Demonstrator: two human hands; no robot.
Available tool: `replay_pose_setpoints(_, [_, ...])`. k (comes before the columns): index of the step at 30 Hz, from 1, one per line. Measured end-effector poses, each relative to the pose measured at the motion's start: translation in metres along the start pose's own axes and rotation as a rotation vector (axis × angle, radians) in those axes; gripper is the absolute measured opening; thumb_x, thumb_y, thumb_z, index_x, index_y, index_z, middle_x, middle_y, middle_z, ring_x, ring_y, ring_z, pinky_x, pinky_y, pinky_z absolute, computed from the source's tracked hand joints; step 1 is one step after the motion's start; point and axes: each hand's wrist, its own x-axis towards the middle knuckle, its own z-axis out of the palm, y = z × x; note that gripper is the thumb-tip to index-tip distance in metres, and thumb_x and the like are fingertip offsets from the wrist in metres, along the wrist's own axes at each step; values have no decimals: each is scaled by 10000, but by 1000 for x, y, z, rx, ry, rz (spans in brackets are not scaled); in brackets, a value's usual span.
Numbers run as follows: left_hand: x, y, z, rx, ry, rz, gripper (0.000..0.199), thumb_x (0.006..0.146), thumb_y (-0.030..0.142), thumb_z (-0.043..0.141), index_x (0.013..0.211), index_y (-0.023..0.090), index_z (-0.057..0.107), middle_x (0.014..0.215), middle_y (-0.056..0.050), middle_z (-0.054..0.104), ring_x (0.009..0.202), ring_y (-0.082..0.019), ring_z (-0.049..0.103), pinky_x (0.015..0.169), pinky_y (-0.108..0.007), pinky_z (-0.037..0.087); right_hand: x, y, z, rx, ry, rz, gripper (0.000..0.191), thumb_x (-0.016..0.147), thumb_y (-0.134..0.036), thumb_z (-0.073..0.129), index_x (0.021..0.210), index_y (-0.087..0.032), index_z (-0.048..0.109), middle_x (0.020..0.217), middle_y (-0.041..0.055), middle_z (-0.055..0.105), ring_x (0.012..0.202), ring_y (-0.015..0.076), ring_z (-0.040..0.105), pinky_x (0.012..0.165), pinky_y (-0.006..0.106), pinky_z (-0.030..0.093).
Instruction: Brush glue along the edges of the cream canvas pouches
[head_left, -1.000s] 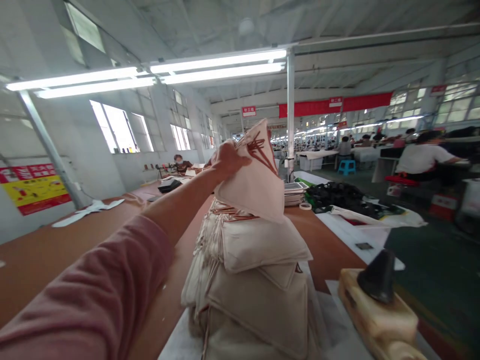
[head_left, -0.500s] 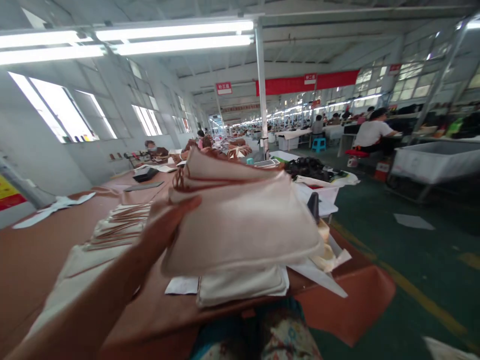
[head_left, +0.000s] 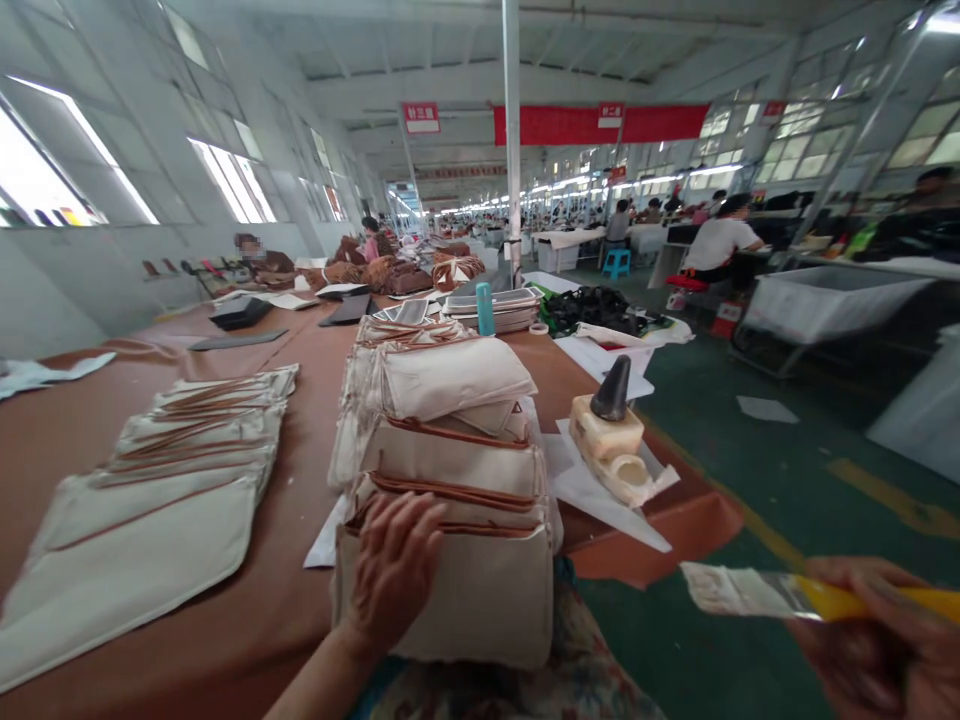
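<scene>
Turquoise bottle (head_left: 484, 309) standing upright, black material (head_left: 600, 312) heaped to its right, pale pole (head_left: 512, 150) behind, red banner (head_left: 547, 126) overhead, bright windows (head_left: 232, 180) along the left wall (head_left: 67, 290), blue stool (head_left: 616, 261) near a seated person (head_left: 718, 243) in a white top, white tub (head_left: 799, 305) on the green floor (head_left: 712, 430)

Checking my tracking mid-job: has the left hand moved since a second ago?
Yes: against the metal post, the left hand has come lower and nearer, onto the stacked beige fabric panels.
</scene>
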Motion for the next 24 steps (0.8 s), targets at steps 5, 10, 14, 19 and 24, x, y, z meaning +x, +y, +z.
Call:
replay_pose_setpoints(5, [20,52,29,-136,-331,216,238,936,293,609,1170,255,629,1084,-52,695,1041,-233,628,1046,-424,433,-33,-13,39,-38,8,30,342,565,-362,906,750,-185,679,537,-23,386,439,72,329,350,139,340])
replay_pose_setpoints(10, [28,67,32,-207,-482,32,179,905,380,654,1009,234,654,968,-60,661,901,-244,611,802,-361,466,-37,-1,36,-35,-35,30,337,628,-372,897,773,-168,671,548,-22,428,444,77,350,351,126,317])
replay_pose_setpoints(14, [39,68,30,-437,-646,-107,94,907,292,615,938,225,673,901,-32,650,797,-188,601,692,-268,417,-36,23,41,-30,-129,13,305,700,-360,885,799,-170,668,535,-30,451,426,74,354,364,134,316])
replay_pose_setpoints(19, [52,72,31,-957,-849,-406,158,818,292,638,867,159,707,773,-4,627,732,-165,563,632,-235,380,-38,45,69,-25,-306,-12,325,737,-401,872,788,-164,655,513,-36,455,414,76,353,364,142,276])
replay_pose_setpoints(24, [65,79,9,-1222,-915,-499,286,808,368,655,979,152,733,832,-17,640,782,-179,543,697,-252,400,-33,51,84,-67,-426,-69,296,831,-422,804,840,-170,648,530,-35,464,441,85,372,395,156,268])
